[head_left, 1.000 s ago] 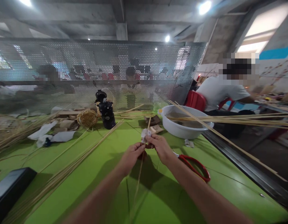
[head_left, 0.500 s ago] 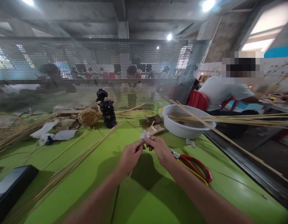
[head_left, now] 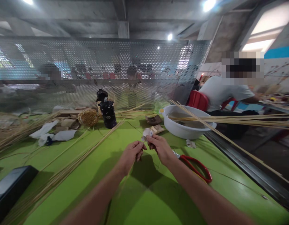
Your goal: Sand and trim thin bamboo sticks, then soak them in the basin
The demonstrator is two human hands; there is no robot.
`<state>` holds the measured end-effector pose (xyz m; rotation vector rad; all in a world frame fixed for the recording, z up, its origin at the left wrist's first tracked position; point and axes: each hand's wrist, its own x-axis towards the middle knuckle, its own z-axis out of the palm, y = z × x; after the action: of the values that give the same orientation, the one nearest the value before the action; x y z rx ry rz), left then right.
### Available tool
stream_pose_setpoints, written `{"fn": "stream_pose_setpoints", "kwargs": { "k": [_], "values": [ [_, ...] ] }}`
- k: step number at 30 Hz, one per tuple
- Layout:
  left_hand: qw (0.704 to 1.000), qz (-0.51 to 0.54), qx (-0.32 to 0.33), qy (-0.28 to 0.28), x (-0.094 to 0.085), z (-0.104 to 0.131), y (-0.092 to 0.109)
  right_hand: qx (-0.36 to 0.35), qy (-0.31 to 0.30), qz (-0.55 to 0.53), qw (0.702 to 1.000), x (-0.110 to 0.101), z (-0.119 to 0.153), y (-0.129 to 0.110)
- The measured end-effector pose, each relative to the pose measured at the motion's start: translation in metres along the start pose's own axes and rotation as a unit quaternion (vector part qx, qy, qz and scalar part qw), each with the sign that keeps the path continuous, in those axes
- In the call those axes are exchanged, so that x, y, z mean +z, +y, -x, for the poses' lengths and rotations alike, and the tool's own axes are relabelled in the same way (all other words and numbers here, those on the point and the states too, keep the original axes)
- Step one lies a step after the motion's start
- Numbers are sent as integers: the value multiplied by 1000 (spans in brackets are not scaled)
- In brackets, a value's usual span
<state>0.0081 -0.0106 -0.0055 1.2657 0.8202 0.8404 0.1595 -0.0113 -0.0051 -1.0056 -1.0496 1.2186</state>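
Observation:
My right hand (head_left: 159, 147) is closed, pinching a small crumpled piece of white paper (head_left: 147, 133) between thumb and fingers. Just left of it, my left hand (head_left: 133, 153) has its fingertips pressed together on a thin pale cane strip (head_left: 127, 178). The strip's lower end trails blurred below that hand; its upper end cannot be made out by the paper. My hands are close together but apart, above the green table (head_left: 144, 200). Beside my right forearm lie scissors (head_left: 198, 167) with red handle loops, partly hidden by the arm.
A white basin (head_left: 188, 132) of water stands right, with long strips (head_left: 240, 120) jutting over the table edge. Leftward are a bundle of strips (head_left: 71, 162), a black bottle (head_left: 108, 114), a small woven basket (head_left: 88, 118) and a dark box (head_left: 15, 184). A seated person (head_left: 225, 90) is at right.
My left hand has drawn slightly down and left, away from the paper. The paper in my right hand has shifted a little up and right. The strip tip above it no longer shows.

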Motion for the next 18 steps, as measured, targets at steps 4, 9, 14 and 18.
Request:
{"fn": "stream_pose_setpoints", "kwargs": {
  "k": [4, 9, 14, 18],
  "values": [
    [1000, 12, -3, 5, -2, -2, -3, 2, -7, 38, 999, 3, 3, 0],
    [1000, 11, -5, 23, -1, -2, -3, 8, -17, 54, 998, 5, 5, 1],
    [1000, 20, -23, 7, -2, -1, -4, -5, 30, 32, 999, 4, 5, 1],
    [999, 41, -17, 7, -4, -1, -6, -2, -19, 55, 998, 7, 7, 3]
  ]
}}
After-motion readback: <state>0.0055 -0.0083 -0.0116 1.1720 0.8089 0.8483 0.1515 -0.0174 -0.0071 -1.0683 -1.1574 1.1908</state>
